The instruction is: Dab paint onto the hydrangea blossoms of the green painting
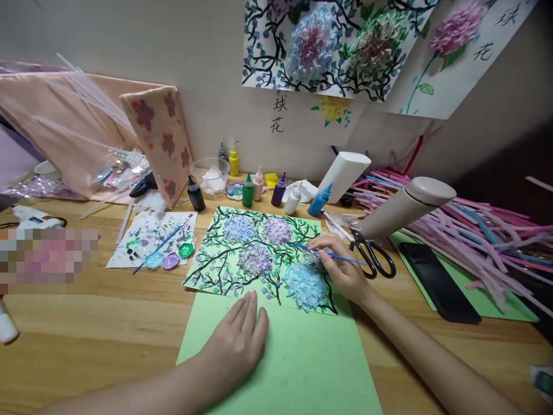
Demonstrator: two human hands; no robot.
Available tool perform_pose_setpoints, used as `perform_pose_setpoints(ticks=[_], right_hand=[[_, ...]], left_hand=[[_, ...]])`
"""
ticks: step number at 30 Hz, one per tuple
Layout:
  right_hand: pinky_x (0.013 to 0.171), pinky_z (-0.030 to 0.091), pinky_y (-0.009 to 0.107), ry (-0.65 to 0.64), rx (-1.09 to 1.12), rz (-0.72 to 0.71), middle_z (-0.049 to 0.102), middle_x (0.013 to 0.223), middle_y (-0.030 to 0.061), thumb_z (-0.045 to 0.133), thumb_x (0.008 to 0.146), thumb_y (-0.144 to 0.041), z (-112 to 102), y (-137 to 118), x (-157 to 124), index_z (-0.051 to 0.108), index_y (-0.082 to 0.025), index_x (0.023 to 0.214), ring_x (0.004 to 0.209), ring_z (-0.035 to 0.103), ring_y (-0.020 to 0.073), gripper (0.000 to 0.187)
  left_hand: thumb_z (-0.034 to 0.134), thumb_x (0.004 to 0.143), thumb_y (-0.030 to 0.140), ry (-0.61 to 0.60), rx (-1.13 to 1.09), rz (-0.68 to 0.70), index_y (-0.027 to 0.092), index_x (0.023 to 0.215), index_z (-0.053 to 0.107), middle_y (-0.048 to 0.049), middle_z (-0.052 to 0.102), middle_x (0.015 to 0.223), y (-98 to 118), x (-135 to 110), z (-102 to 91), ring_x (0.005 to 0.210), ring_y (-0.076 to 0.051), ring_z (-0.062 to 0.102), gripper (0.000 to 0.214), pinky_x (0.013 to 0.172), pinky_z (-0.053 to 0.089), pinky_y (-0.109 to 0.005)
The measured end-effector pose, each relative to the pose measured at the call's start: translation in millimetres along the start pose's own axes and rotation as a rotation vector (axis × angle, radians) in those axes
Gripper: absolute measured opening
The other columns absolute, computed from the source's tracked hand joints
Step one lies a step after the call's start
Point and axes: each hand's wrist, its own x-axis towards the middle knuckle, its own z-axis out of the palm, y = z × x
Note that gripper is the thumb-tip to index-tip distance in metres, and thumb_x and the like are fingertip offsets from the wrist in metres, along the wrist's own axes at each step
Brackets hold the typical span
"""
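My right hand [345,271] is closed round a thin blue paintbrush [348,259], its tip low over the upper right of a painting [216,253]. The painting has black branches, small green and purple dabs and several raised flower heads in blue, pink, purple and turquoise. The turquoise flower [305,286] lies just left of my right wrist. My left hand [237,334] rests palm down, fingers stretched out, with the fingertips at the painting's lower edge. Beneath it is a light green sheet [298,363]. Whether the brush tip touches the paper I cannot tell.
Several paint bottles, including a green one [247,190], stand behind the painting. At left, a second brush [166,245] lies on a stained paper [125,253] with paint caps. Scissors [375,256], a phone [438,281], a flask [406,207] and pipe cleaners [479,236] are at right.
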Motion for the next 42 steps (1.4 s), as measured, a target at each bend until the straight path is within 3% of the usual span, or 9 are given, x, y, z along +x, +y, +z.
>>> perform_pose_setpoints(ticks=[8,22,42], right_hand=[[0.081,0.039,0.037,-0.086,-0.080,-0.077,0.061,0.091,0.0041,0.038,0.090,-0.020,3.1,-0.7,-0.6,0.057,-0.025,0.095,0.093,0.049,0.0206,0.020],[0.084,0.036,0.040,-0.220,-0.159,-0.024,0.062,0.095,0.0041,0.036,0.091,-0.023,1.9,-8.1,2.1,0.057,-0.025,0.100,0.096,0.047,0.0207,0.023],[0.086,0.037,0.039,-0.199,-0.127,-0.016,0.061,0.095,0.0042,0.033,0.092,-0.027,0.2,-10.0,1.9,0.059,-0.025,0.098,0.096,0.048,0.0202,0.026]], left_hand=[[0.040,0.071,0.005,-0.021,-0.042,0.003,0.004,0.097,0.055,-0.0239,0.062,0.101,-1.6,2.6,-2.4,0.099,-0.029,0.060,0.030,0.084,0.049,-0.038],[0.042,0.072,0.008,-0.037,-0.038,0.001,0.004,0.098,0.056,-0.0236,0.061,0.105,-0.4,-1.8,-0.6,0.103,-0.030,0.058,0.030,0.086,0.048,-0.038],[0.042,0.071,0.008,-0.035,-0.022,0.007,0.004,0.098,0.055,-0.0237,0.062,0.104,0.2,-1.7,0.1,0.102,-0.029,0.058,0.030,0.087,0.045,-0.039]])
